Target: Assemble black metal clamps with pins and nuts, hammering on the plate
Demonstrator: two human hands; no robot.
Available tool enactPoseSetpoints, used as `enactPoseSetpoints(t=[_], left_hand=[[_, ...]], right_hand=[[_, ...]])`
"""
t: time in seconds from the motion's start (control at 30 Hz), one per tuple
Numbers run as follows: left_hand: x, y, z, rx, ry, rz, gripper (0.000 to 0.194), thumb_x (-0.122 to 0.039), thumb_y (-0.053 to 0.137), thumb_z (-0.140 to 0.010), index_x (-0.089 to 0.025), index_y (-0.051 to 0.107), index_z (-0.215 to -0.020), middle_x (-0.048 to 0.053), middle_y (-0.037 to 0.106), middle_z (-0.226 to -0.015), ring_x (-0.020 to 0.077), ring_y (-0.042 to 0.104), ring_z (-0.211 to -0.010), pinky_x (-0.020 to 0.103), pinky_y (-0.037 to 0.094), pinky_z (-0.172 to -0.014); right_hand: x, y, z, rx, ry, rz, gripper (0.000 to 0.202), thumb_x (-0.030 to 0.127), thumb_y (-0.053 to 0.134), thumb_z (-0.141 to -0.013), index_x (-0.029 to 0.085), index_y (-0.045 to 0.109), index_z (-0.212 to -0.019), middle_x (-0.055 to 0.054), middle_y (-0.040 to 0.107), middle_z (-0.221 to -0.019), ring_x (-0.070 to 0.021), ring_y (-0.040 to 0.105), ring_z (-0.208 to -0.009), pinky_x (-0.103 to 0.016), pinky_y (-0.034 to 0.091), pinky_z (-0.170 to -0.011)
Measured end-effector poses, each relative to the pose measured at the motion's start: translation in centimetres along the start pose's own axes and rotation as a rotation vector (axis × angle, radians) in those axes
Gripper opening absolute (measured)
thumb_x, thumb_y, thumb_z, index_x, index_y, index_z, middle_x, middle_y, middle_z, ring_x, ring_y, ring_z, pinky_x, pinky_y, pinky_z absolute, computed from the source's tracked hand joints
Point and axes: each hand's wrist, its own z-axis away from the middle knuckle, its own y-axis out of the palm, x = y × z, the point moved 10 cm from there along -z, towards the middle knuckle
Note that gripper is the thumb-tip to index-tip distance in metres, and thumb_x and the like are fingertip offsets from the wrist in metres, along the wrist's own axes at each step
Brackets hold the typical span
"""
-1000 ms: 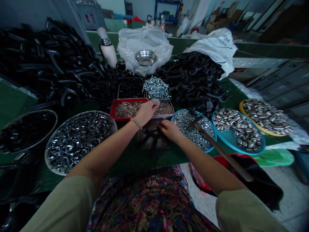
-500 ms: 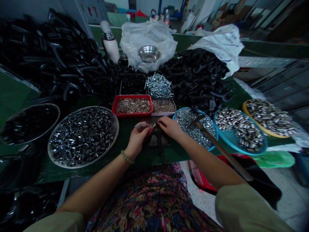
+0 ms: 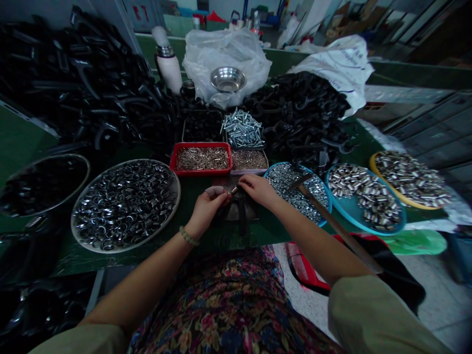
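My left hand (image 3: 207,205), with a bead bracelet at the wrist and a pale wrap on one finger, is closed in a pinch. Between its fingertips and those of my right hand (image 3: 261,191) shows a small shiny metal cylinder (image 3: 235,189). The right fingers are pinched at the cylinder's other end, beside something small and dark. Below both hands a black part (image 3: 242,216) lies on a grey metal block (image 3: 231,212). Just beyond are a red tray (image 3: 201,172) of small pins and a pale tray (image 3: 248,171) of tiny metal pieces.
At left stands a round tray (image 3: 178,199) of dark metal rings. A blue tray (image 3: 329,204) of small metal parts, with a hammer (image 3: 332,219) across it, lies to the right. Beyond are two trays of metal cylinders (image 3: 381,209), bolts (image 3: 241,129), and heaped black parts (image 3: 306,108).
My hands stay together at nearly the same place, with the left shifted slightly left. The small metal cylinder shows more clearly between the fingertips. The view has tilted slightly.
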Motion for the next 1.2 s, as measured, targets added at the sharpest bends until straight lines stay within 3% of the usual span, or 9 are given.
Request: enactPoseSetpoints(t=[0.27,0.5,0.7,0.83,0.93,1.0,1.07,1.2], left_hand=[[-4.0,0.8,1.2,0.000,0.525,-0.673,0.012,-0.020,0.056,-0.085,-0.018,0.066,-0.092,0.006,0.058,-0.104,0.0162,0.057,-0.098,0.030,0.048,-0.092],[-4.2,2.5,1.6,0.043,0.603,-1.009,0.015,-0.022,0.051,-0.090,-0.019,0.065,-0.096,0.005,0.056,-0.107,0.0161,0.058,-0.095,0.028,0.048,-0.088],[-4.1,4.3,1.5,0.089,0.579,-1.392,0.022,-0.029,0.043,-0.094,-0.020,0.063,-0.097,0.005,0.058,-0.110,0.0153,0.061,-0.082,0.026,0.048,-0.073],[-4.0,5.3,1.7,0.128,0.615,-1.605,0.021,-0.027,0.041,-0.095,-0.019,0.061,-0.100,0.005,0.058,-0.112,0.0149,0.060,-0.079,0.026,0.045,-0.068],[-3.7,6.0,2.3,0.213,0.686,-1.683,0.020,-0.024,0.043,-0.094,-0.018,0.059,-0.104,0.005,0.058,-0.113,0.0163,0.059,-0.085,0.026,0.045,-0.072],[-3.7,6.1,2.5,0.245,0.710,-1.707,0.020,-0.023,0.042,-0.094,-0.018,0.058,-0.106,0.005,0.058,-0.113,0.0167,0.058,-0.086,0.026,0.045,-0.072],[-3.6,6.1,2.5,0.254,0.713,-1.727,0.021,-0.023,0.041,-0.095,-0.018,0.057,-0.108,0.005,0.057,-0.113,0.0169,0.058,-0.085,0.027,0.045,-0.071],[-3.5,6.2,2.6,0.275,0.702,-1.761,0.024,-0.024,0.037,-0.096,-0.018,0.055,-0.111,0.006,0.057,-0.115,0.0167,0.057,-0.088,0.026,0.045,-0.072]], right_hand=[[0.5,0.9,0.0,0.049,-0.046,0.186,0.017,0.027,0.047,-0.095,0.019,0.062,-0.098,-0.006,0.066,-0.100,-0.0185,0.061,-0.094,-0.027,0.043,-0.079],[2.3,2.4,1.4,0.214,-0.081,0.574,0.022,0.016,0.037,-0.095,0.015,0.057,-0.103,-0.011,0.061,-0.104,-0.0197,0.061,-0.086,-0.027,0.040,-0.064],[3.2,2.5,1.5,0.233,-0.091,0.537,0.022,0.013,0.040,-0.092,0.013,0.059,-0.104,-0.013,0.061,-0.106,-0.0212,0.062,-0.088,-0.028,0.044,-0.067],[1.4,0.1,1.0,0.107,0.064,0.141,0.026,0.020,0.041,-0.094,0.014,0.063,-0.107,-0.011,0.066,-0.109,-0.0193,0.062,-0.100,-0.030,0.047,-0.086],[-1.4,-4.1,3.0,-0.104,0.179,-0.086,0.032,0.028,0.041,-0.094,0.018,0.061,-0.118,-0.008,0.068,-0.112,-0.0192,0.062,-0.104,-0.034,0.048,-0.090],[-3.4,-7.6,5.9,-0.263,0.227,-0.025,0.036,0.033,0.044,-0.093,0.017,0.059,-0.122,-0.011,0.067,-0.113,-0.0224,0.063,-0.103,-0.038,0.049,-0.090],[-5.2,-10.1,9.3,-0.324,0.272,0.182,0.038,0.035,0.046,-0.091,0.014,0.060,-0.120,-0.015,0.067,-0.112,-0.0263,0.062,-0.103,-0.041,0.048,-0.090],[-9.7,-11.8,15.2,-0.204,0.479,0.629,0.039,0.034,0.044,-0.092,0.007,0.060,-0.114,-0.020,0.066,-0.103,-0.0318,0.062,-0.097,-0.044,0.048,-0.084]])
